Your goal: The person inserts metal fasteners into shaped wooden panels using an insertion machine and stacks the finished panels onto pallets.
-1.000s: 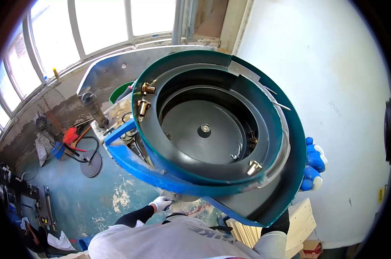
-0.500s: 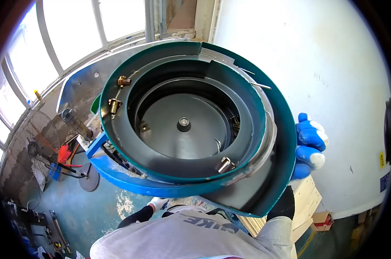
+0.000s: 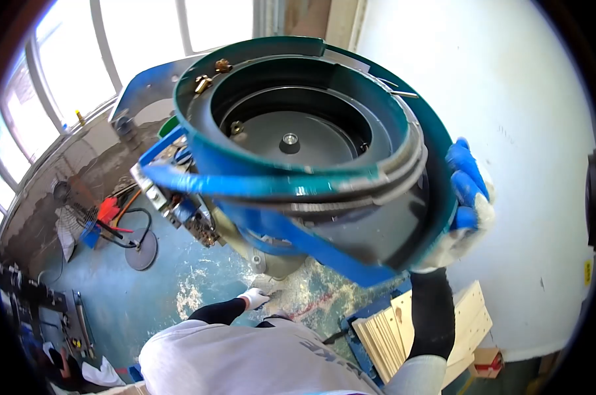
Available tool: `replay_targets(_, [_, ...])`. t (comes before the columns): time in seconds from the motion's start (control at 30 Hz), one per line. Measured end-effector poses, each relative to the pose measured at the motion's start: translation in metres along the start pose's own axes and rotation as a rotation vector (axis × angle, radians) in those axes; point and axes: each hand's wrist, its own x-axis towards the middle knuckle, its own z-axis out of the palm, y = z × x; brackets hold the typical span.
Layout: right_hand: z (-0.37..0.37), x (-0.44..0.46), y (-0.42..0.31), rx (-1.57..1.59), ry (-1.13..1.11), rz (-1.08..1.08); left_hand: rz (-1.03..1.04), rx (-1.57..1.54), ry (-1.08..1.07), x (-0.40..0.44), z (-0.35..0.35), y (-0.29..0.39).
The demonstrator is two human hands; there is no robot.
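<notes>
A vibratory bowl feeder (image 3: 291,172), dark inside with a green-blue rim, fills the middle of the head view. My right hand (image 3: 472,204), in a blue-and-white glove, presses curled fingers against the rim of its outer wall on the right. Low on the left, my left hand (image 3: 254,299) in a white glove hangs beneath the bowl, fingers loosely stretched and holding nothing visible. Small brass-coloured metal fittings (image 3: 203,84) lie on the upper track. Another fitting (image 3: 237,128) rests lower inside the bowl, near its central bolt (image 3: 289,139).
Stacked wooden boards (image 3: 466,322) stand at lower right, beside a small red-and-tan box (image 3: 487,362). A white wall panel (image 3: 522,164) rises on the right. At left are a round grey base (image 3: 141,250), cables and a red object (image 3: 108,209) on the floor.
The bowl sits higher in view and is seen more from its side, so its blue underside and base show. My right hand now shows more of its palm side. My left hand appears slightly higher.
</notes>
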Motion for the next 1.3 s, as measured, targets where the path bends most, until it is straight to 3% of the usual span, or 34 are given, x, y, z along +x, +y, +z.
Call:
replay_targets(0.07, [-0.019,-0.024,-0.030,-0.206,0.062,0.155,0.057,-0.063,0.019,0.014,0.028,0.001])
replay_targets(0.1, [-0.040,-0.048,-0.043,-0.120,0.094,0.307,0.081,-0.036,0.032,0.005,0.042,0.012])
replay_targets(0.17, [-0.096,-0.092,-0.086,-0.273,-0.010,0.621,0.119,0.052,0.016,-0.011,0.067,0.039])
replay_targets(0.2, [-0.123,-0.116,-0.101,-0.472,-0.142,0.501,0.133,0.138,-0.033,-0.015,0.085,0.045])
replay_targets(0.23, [-0.160,-0.149,-0.131,-0.489,-0.190,0.680,0.166,0.232,-0.059,-0.011,0.108,0.042])
replay_targets(0.27, [-0.192,-0.168,-0.166,-0.499,-0.330,0.911,0.333,0.287,-0.068,0.052,0.129,-0.009])
replay_targets(0.3, [-0.224,-0.200,-0.202,-0.466,-0.348,1.075,0.224,0.134,-0.139,0.051,0.149,-0.009])
replay_targets(0.33, [-0.258,-0.214,-0.249,-0.477,-0.409,1.161,0.254,0.004,-0.165,0.048,0.173,-0.010])
replay_targets(0.37, [-0.287,-0.244,-0.291,-0.524,-0.388,1.230,0.096,-0.069,-0.262,0.039,0.193,0.000])
replay_targets(0.4, [-0.317,-0.257,-0.336,-0.517,-0.412,1.377,-0.042,-0.111,-0.210,0.017,0.225,0.019])
replay_targets(0.47, [-0.374,-0.288,-0.435,-0.598,-0.373,1.611,0.004,-0.102,-0.388,0.035,0.282,-0.006])
replay_targets(0.53, [-0.428,-0.300,-0.524,-0.699,-0.354,1.799,-0.076,0.040,-0.380,0.050,0.350,-0.018])
replay_targets(0.6, [-0.479,-0.305,-0.606,-0.801,-0.179,1.860,-0.060,0.178,-0.565,0.010,0.433,0.003])
replay_targets(0.67, [-0.527,-0.301,-0.669,-0.918,0.052,1.918,0.087,0.406,-0.588,-0.043,0.531,0.051])
replay_targets(0.73, [-0.576,-0.312,-0.730,-1.019,0.254,1.838,0.081,0.508,-0.724,-0.047,0.619,0.078])
replay_targets(0.87, [-0.650,-0.325,-0.849,-1.254,0.760,1.887,0.244,0.643,-0.790,-0.111,0.807,0.142])
replay_targets(0.9, [-0.664,-0.336,-0.880,-1.372,0.771,1.918,0.394,0.710,-0.795,-0.109,0.852,0.142])
replay_targets(0.93, [-0.671,-0.353,-0.912,-1.478,0.780,1.952,0.417,0.778,-0.763,-0.108,0.897,0.138])
replay_targets(1.0, [-0.682,-0.437,-1.011,-1.348,1.200,1.883,0.426,0.965,-0.854,-0.111,0.989,0.133])
replay_targets(1.07, [-0.678,-0.466,-1.089,-1.324,1.788,1.684,0.569,1.192,-0.897,-0.194,1.066,0.161])
replay_targets(1.13, [-0.669,-0.446,-1.131,-1.247,2.180,1.335,0.485,1.248,-0.995,-0.228,1.139,0.165])
replay_targets(1.2, [-0.680,-0.413,-1.147,-1.241,2.445,1.040,0.673,1.205,-1.031,-0.248,1.211,0.158])
replay_targets(1.27, [-0.709,-0.406,-1.164,-1.244,2.668,0.904,0.762,1.226,-1.121,-0.294,1.278,0.177])
replay_targets(1.3, [-0.718,-0.411,-1.183,-1.091,2.633,0.880,0.803,1.228,-1.167,-0.314,1.308,0.188])
